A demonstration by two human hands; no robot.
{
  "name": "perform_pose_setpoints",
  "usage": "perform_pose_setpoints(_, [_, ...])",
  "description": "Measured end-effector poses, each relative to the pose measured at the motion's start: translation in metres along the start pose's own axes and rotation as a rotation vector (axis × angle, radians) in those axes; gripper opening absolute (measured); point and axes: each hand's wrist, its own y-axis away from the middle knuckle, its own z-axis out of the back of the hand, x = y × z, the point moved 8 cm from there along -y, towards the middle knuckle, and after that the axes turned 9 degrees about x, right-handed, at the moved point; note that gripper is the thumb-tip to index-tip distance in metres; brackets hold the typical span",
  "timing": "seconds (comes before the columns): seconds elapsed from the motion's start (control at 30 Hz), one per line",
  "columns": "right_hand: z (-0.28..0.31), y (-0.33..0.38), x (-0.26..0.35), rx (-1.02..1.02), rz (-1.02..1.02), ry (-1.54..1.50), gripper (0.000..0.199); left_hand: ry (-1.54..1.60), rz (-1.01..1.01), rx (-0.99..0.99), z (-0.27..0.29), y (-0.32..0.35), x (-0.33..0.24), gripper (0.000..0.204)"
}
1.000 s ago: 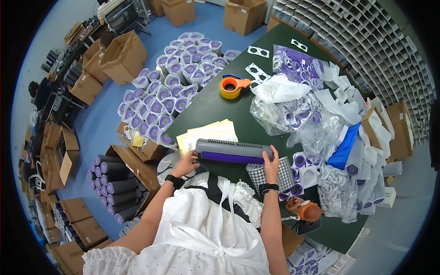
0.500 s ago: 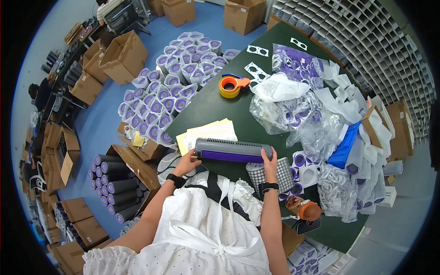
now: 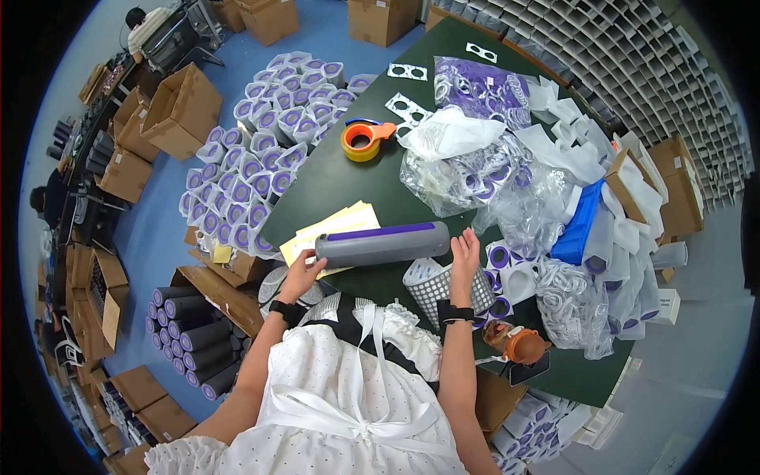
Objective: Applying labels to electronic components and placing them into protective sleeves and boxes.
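A long grey cylinder with a purple strip along its top (image 3: 381,245), perhaps a filter cartridge, lies crosswise in front of me above the near table edge. My left hand (image 3: 299,277) grips its left end, the thumb and fingertips at the end face. At its other end my right hand (image 3: 464,260) is open, fingers stretched upward and palm turned toward the cylinder; whether it touches is hard to tell. Yellow and white paper sheets (image 3: 348,218) lie partly beneath the cylinder. Below my right hand stands a white basket with grey dots (image 3: 425,286).
A tape dispenser (image 3: 362,142) sits on the dark green table (image 3: 317,190). Clear plastic bags (image 3: 443,182), a blue tray (image 3: 580,226) and purple rings crowd its right side. An orange-lidded bottle (image 3: 526,347) stands near the edge. Wrapped cylinders (image 3: 237,170) and a box of dark cylinders (image 3: 198,332) are leftward.
The cylinder has been rolled: its slotted grille and purple pleats are replaced by a smooth grey side. My right hand's fingers have opened off its right end. The view has shifted.
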Motion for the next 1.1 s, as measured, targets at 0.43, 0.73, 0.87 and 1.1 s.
perform_pose_setpoints(0.43, [-0.004, -0.008, -0.028, 0.067, 0.007, 0.533, 0.063, -0.620, -0.058, -0.144, 0.002, -0.018, -0.057, 0.051])
perform_pose_setpoints(0.73, [-0.015, 0.003, -0.015, 0.092, 0.077, 0.793, 0.049, -0.458, 0.004, -0.097, 0.005, -0.031, -0.047, 0.056])
perform_pose_setpoints(0.87, [-0.025, 0.002, -0.015, 0.077, 0.139, 0.990, 0.050, -0.345, 0.038, -0.154, 0.008, -0.035, -0.033, 0.054])
perform_pose_setpoints(1.1, [-0.038, -0.010, -0.005, 0.077, 0.099, 1.162, 0.084, -0.654, -0.024, -0.402, 0.043, -0.009, 0.014, 0.042])
